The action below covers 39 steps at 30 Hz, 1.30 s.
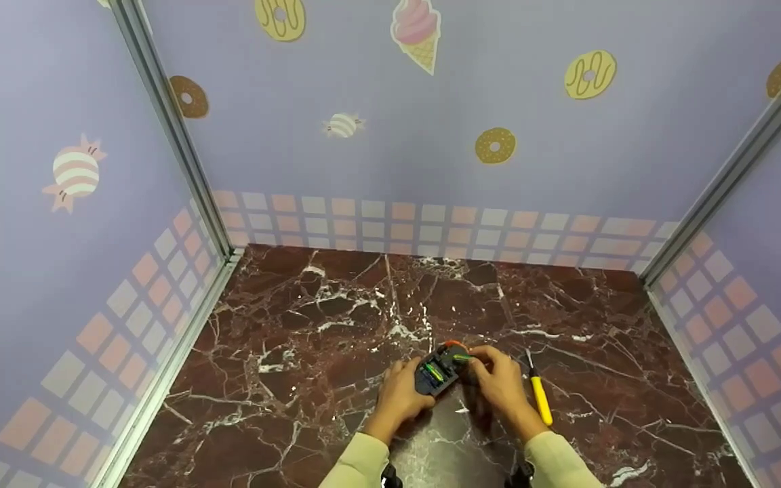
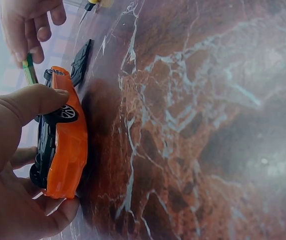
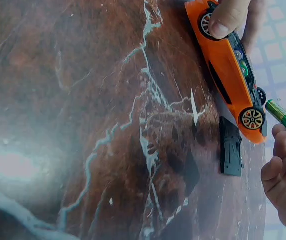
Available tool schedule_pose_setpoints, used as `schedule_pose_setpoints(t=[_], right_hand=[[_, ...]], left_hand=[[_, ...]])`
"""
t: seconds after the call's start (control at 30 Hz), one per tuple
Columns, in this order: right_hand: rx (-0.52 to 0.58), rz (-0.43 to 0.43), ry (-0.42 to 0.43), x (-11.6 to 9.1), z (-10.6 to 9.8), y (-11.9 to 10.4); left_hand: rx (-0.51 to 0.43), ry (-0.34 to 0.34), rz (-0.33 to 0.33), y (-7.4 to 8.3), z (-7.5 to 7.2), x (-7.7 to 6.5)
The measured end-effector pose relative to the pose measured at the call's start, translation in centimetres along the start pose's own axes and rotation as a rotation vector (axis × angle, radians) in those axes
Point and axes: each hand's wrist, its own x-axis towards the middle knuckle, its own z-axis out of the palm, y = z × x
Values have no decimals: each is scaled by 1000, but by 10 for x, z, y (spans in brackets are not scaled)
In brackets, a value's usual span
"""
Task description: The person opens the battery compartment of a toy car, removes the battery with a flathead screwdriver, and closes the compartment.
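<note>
An orange toy car (image 2: 69,150) lies upside down, its black underside (image 1: 436,371) facing up with an uncovered battery bay. My left hand (image 1: 398,392) grips the car at one end, thumb against a wheel. Inside the bay shows a green battery (image 1: 435,373). Between thumb and fingers my right hand (image 1: 501,381) pinches another green battery (image 3: 281,116), held just over the car's other end. A black battery cover (image 3: 230,147) lies on the table beside the car.
A screwdriver (image 1: 540,400) with a yellow handle lies right of my right hand. The table (image 1: 309,379) is dark red marble-patterned. Patterned wall panels (image 1: 390,163) enclose it at the back and both sides.
</note>
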Motion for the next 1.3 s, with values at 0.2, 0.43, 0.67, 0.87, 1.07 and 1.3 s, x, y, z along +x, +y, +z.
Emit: schedule_pose_setpoints(t=[0.2,0.43,0.67,0.87,1.07,1.3], right_hand=[[-2,12,21,-4,-6,7],[-4,77,39,-5,-16,16],[-67,103,38,-5,-26,22],[-138,121,42,-4,-32,26],[-211,138,-26,-8,-32,32],[-280,118,-40,-13,-33,35]], left_hand=[[2,7,5,1,0,-1],[4,13,6,1,0,-3],[4,9,-3,2,-1,-3],[7,3,-4,2,0,-2],[12,-9,0,1,1,-3],[13,-11,5,2,-1,-2]])
